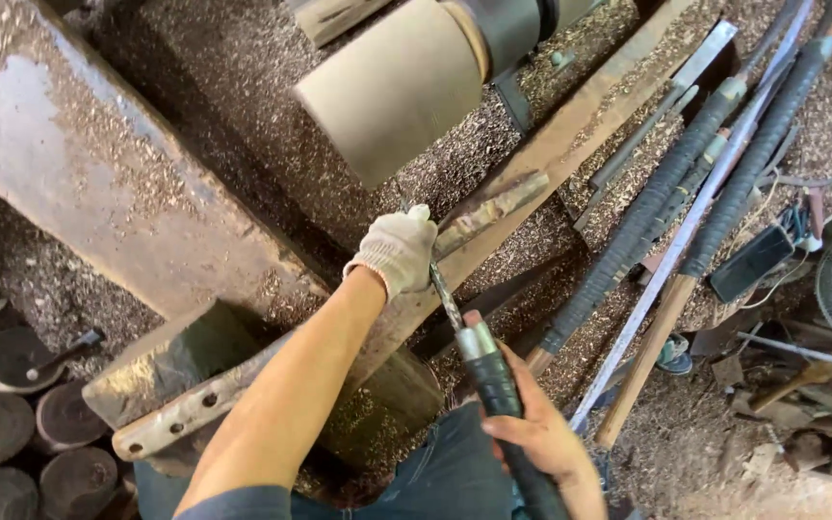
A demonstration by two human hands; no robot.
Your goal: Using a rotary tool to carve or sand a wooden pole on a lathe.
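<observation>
We see the left hand [399, 249] in a white glove near the middle of the frame, fingers curled tight around the metal shaft of a long tool [447, 300]. The bare right hand [543, 438], lower right, wraps its fingers around the tool's black handle. A wood block [392, 85] sits at the top, with wood chips [233, 96] all around.
</observation>
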